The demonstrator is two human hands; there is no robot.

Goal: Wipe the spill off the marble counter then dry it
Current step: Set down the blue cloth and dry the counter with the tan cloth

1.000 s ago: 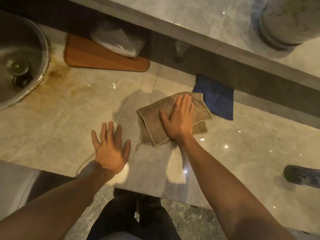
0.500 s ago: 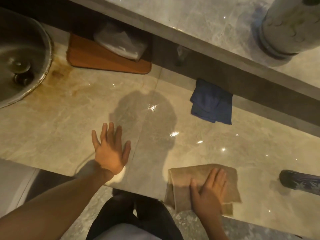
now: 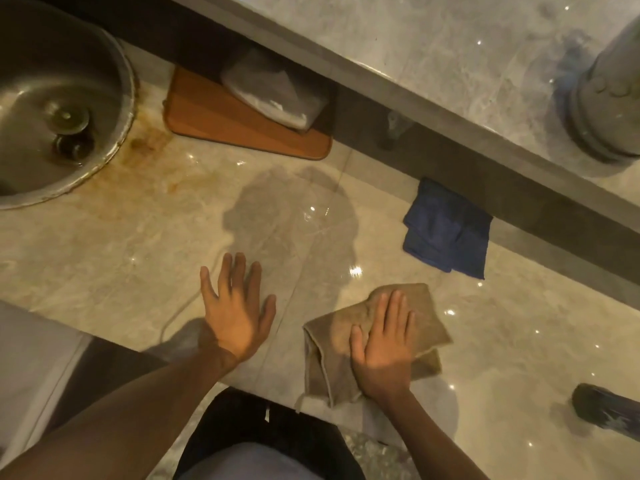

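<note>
The right hand presses flat, fingers spread, on a tan cloth near the marble tabletop's front edge. The left hand rests open and empty beside it. A blue cloth lies farther back, a wooden board and steel sink far left.

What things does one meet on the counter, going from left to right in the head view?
sink → wooden board → left hand → right hand, flat on the brown cloth → blue cloth → dark object at the right edge
</note>
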